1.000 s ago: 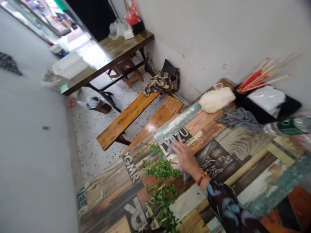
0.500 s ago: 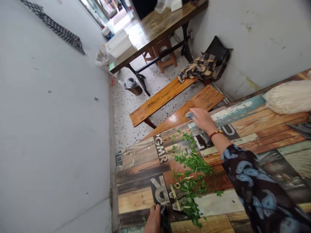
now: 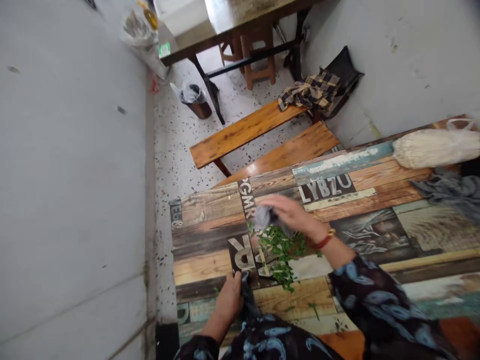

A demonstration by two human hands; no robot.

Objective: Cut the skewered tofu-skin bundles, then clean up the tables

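Observation:
A grey cloth is bunched in my right hand, which presses it to the wood-patterned table at the far side of a pile of chopped greens. The hand and wrist cover part of the pile. Close to my body, my left hand is closed on a dark, limp piece of cloth or bag, just left of the greens' near end. A few pale strips lie among the green pieces, and some stray bits are scattered nearer my body.
The table has a grey rag and a clear bag of pale noodle-like strands at its right. Beyond stand two wooden benches, a plaid cloth, a lined bin and another table. A wall borders the left.
My right hand has swept the cloth from the table's far edge back toward me, and the greens are bunched closer together. The left hand keeps its grip; the view has tilted down.

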